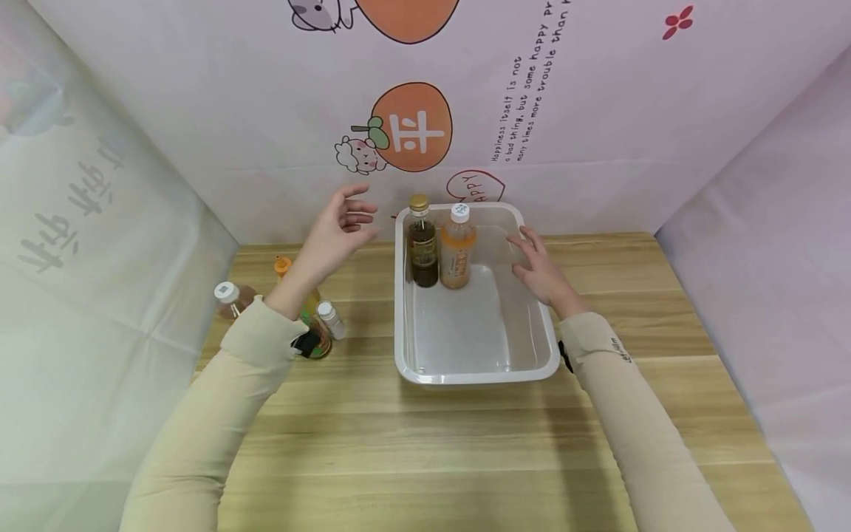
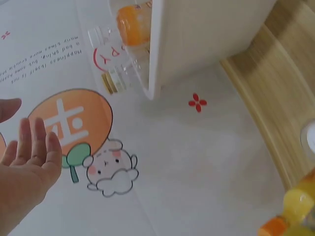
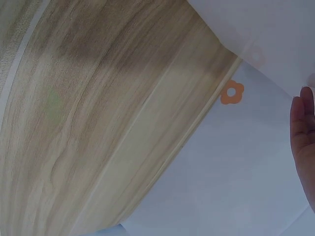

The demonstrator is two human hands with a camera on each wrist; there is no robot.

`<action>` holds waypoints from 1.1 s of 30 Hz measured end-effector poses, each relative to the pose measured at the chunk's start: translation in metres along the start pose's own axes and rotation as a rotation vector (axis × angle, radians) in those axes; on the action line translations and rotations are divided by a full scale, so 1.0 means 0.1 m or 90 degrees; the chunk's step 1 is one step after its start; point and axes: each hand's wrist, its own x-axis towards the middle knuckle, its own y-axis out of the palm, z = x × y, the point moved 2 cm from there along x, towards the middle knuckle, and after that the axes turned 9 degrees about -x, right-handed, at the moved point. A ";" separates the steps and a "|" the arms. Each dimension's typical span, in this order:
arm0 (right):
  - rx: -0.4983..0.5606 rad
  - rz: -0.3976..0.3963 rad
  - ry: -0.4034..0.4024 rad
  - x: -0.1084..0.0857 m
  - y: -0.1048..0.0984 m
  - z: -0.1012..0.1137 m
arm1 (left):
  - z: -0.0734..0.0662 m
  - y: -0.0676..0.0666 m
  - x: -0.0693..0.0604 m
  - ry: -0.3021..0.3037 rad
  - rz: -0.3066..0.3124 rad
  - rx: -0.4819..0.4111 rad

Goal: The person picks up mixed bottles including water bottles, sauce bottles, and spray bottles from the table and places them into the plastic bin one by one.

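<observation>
A white plastic basin [image 1: 479, 379] stands on the wooden table. Inside, at its back left, a dark glass bottle with a gold cap [image 1: 424, 247] is upright beside a bottle of orange liquid with a white cap [image 1: 456, 258]. To the left of the basin my left hand [image 1: 335, 233] hovers with loosely bent fingers and nothing in it; the left wrist view shows its palm [image 2: 29, 172] bare. My right hand [image 1: 541, 273] is at the basin's right rim, fingers spread and holding nothing. Whether it touches the rim I cannot tell.
Left of the basin, partly behind my left forearm, are a white-capped bottle [image 1: 228, 294], an orange-tipped squeeze bottle [image 1: 282, 264] and a small white-capped jar [image 1: 331, 319]. A printed cloth wall [image 1: 585, 133] rises behind the table [image 1: 399, 458].
</observation>
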 end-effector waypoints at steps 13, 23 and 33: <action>0.004 0.012 0.010 -0.01 0.00 0.00 | 0.06 -0.37 -0.20 -0.038 0.087 0.158; 0.011 0.006 0.003 0.00 -0.01 0.00 | 0.27 -0.57 -0.33 -0.057 0.115 0.218; 0.012 0.003 0.002 -0.02 -0.01 0.01 | 0.40 -0.76 -0.46 -0.124 0.149 0.226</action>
